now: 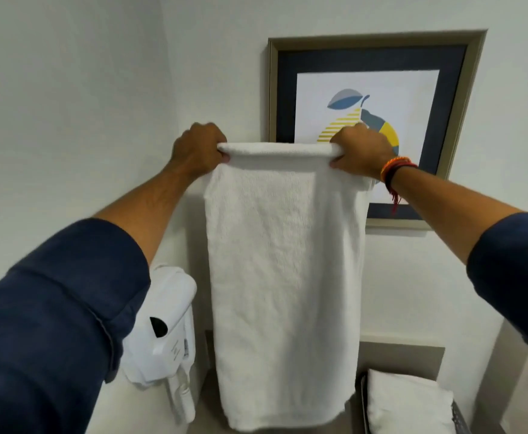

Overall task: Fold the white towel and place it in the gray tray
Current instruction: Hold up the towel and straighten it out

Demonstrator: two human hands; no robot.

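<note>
White towel (283, 277): hangs lengthwise, top edge rolled
Left hand (198, 150): clenched on top-left corner
Right hand (361, 153): clenched on top-right corner

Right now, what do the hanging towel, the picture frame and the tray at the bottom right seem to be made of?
The white towel looks like cotton terry: nubby, matte, draping softly from both hands. The picture frame looks like wood or moulded plastic with a dull gold-beige finish; I can't tell which. The gray tray shows only a perforated edge, perhaps metal mesh or plastic.
</note>
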